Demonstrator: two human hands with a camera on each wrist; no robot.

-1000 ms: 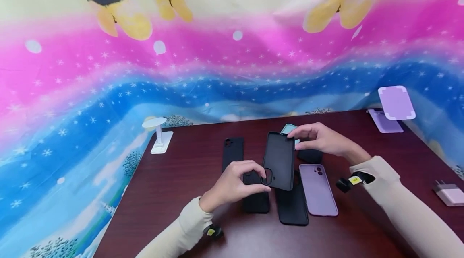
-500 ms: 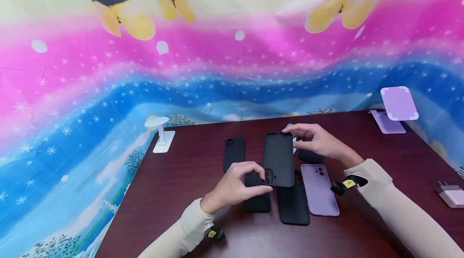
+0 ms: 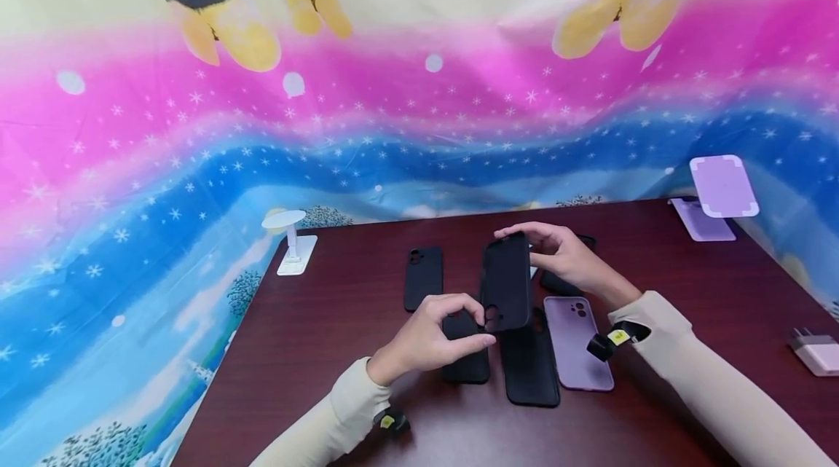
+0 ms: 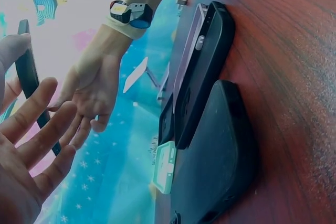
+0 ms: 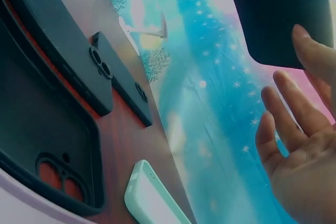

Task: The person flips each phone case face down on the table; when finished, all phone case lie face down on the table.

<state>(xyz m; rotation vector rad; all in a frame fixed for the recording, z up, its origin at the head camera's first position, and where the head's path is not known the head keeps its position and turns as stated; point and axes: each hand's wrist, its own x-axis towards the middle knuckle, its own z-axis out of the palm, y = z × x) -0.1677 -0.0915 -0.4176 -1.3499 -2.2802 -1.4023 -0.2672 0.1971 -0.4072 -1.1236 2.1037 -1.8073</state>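
Both hands hold a black phone case (image 3: 506,281) above the table. The left hand (image 3: 429,336) pinches its lower left corner beside the camera cutout, and the right hand (image 3: 565,259) grips the upper right corner. From the left wrist the case shows nearly edge-on, other fingers of that hand spread. Below lie several cases: a black one (image 3: 424,277) at the far left, another black one (image 3: 467,365) by the left hand, an open-side-up black one (image 3: 531,372), and a purple one (image 3: 580,343). A mint green case (image 5: 152,195) and a dark case (image 3: 557,285) are partly hidden behind the right hand.
A white stand (image 3: 295,256) occupies the back left of the dark red table (image 3: 314,350). At the back right is a purple folding stand (image 3: 724,186), with a plug charger (image 3: 815,350) near the right edge. A printed curtain (image 3: 426,117) hangs behind.
The held case has turned, so its right side shows more and its face looks narrower. My right hand has shifted a little left, while the left hand barely moved.
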